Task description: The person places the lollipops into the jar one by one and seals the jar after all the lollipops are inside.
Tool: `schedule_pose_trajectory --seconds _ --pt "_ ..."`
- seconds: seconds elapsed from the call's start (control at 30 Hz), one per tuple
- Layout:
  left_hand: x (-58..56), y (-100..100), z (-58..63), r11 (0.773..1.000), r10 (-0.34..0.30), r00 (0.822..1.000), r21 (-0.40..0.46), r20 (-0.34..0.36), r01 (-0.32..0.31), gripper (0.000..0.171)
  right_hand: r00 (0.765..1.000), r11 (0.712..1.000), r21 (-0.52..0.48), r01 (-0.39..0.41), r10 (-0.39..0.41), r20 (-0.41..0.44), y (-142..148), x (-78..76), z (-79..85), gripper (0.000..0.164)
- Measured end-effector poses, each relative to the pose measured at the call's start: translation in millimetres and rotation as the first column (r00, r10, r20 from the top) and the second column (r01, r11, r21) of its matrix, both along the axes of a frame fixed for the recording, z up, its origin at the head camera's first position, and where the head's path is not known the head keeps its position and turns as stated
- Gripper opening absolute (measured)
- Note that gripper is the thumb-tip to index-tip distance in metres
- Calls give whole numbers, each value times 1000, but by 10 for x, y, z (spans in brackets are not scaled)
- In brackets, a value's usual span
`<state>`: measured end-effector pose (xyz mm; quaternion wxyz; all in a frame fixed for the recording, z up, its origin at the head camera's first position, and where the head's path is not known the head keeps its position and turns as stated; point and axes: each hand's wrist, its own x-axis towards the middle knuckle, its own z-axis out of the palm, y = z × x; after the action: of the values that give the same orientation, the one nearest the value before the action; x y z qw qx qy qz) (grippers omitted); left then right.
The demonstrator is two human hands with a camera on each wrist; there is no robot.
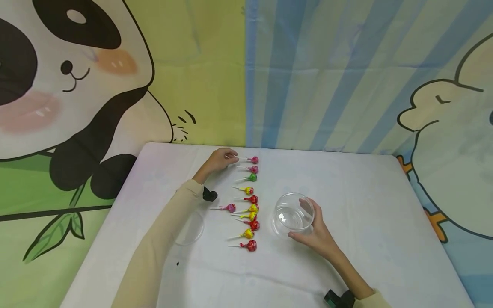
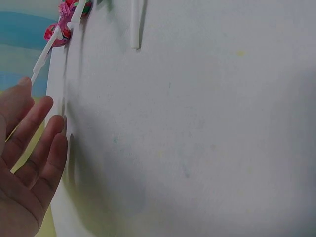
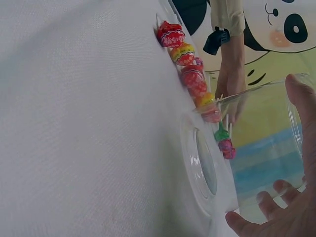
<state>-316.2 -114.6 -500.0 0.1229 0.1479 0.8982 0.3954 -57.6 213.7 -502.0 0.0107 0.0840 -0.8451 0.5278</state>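
My left hand [image 1: 220,160] is at the far end of a column of wrapped lollipops. Its thumb and forefinger pinch the stick end of the farthest pink lollipop [image 1: 254,160], while the other fingers stay loosely bent in the left wrist view. My right hand [image 1: 316,231] grips a clear, round, open container [image 1: 294,212] from the right, thumb on the near side and fingers around the far side. Through its wall no contents show. Whether its base touches the table, I cannot tell. Nearby in the column are another pink lollipop [image 1: 253,170] and a green lollipop [image 1: 252,177].
Several yellow and red lollipops continue the column toward the near side, such as a red lollipop [image 1: 251,245]. One purple-pink lollipop [image 1: 230,208] lies left of them. A clear round disc [image 1: 191,229] lies beside the left sleeve. Behind the white table [image 1: 346,184] hangs a cartoon-printed cloth [image 1: 215,85].
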Motion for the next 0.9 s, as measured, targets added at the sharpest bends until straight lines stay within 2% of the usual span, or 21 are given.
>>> schedule_pose_trajectory --seconds 0.43,0.73,0.9 --pt "-3 84 -34 1000 -14 1000 4 21 13 30 999 1000 -1 -14 14 35 5 -19 5 109" --pt "-21 114 -25 1000 21 1000 18 17 -21 27 999 1000 11 -2 2 45 8 -20 0 110" --pt "-48 128 -42 997 55 998 56 27 -57 25 999 1000 12 -1 0 46 1 -24 3 110"
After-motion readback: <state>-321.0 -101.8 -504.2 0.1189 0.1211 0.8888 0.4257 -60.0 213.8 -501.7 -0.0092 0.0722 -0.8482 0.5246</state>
